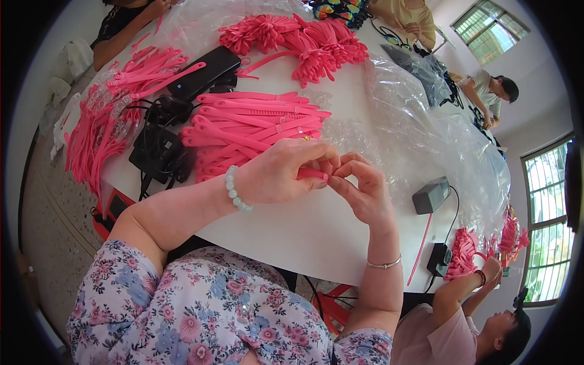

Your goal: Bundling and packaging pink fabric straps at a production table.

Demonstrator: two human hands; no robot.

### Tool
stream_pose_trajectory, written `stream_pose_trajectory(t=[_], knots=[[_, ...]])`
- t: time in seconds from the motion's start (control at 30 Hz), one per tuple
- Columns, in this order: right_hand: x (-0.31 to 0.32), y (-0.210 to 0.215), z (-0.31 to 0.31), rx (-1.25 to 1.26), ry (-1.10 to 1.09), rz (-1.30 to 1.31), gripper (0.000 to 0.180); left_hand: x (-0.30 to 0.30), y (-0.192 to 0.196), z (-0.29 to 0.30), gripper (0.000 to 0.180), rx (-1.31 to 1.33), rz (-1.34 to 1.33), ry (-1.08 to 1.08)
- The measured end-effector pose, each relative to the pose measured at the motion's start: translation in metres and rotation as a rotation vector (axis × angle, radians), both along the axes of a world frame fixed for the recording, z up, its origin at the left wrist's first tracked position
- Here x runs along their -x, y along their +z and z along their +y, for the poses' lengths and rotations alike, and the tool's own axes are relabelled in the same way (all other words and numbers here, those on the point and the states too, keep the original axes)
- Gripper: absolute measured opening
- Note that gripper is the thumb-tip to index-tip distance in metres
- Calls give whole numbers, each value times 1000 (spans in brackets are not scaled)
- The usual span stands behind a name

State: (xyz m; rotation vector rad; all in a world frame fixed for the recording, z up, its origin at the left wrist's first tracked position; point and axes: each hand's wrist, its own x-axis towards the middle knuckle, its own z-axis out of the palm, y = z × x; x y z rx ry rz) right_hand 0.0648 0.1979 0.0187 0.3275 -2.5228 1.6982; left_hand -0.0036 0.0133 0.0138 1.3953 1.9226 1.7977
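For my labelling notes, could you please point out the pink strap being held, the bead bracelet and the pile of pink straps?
pink strap (313, 174), head view, exposed middle.
bead bracelet (234, 190), head view, beads.
pile of pink straps (255, 125), head view, centre.

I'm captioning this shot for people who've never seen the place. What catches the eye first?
Both hands, left and right, pinch one pink strap at table centre. Behind them lies a pile of pink straps, with pink frilly bundles at the far edge and clear plastic sheeting on the right.
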Motion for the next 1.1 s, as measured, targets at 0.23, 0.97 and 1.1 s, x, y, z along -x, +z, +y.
stream_pose_trajectory(t=[0.23, 0.97, 1.1], knots=[[-1, -3, -8, 143, -30, 9, 8, 3, 1, -3, 28, 42, -23, -45], [-1, -1, -16, -385, -158, 457, 26, 5, -12, 0, 10, 58, -144, -48], [-1, 4, -13, -486, -117, 606, 26, 5, -9, -1, 9, 11, -12, -9]])
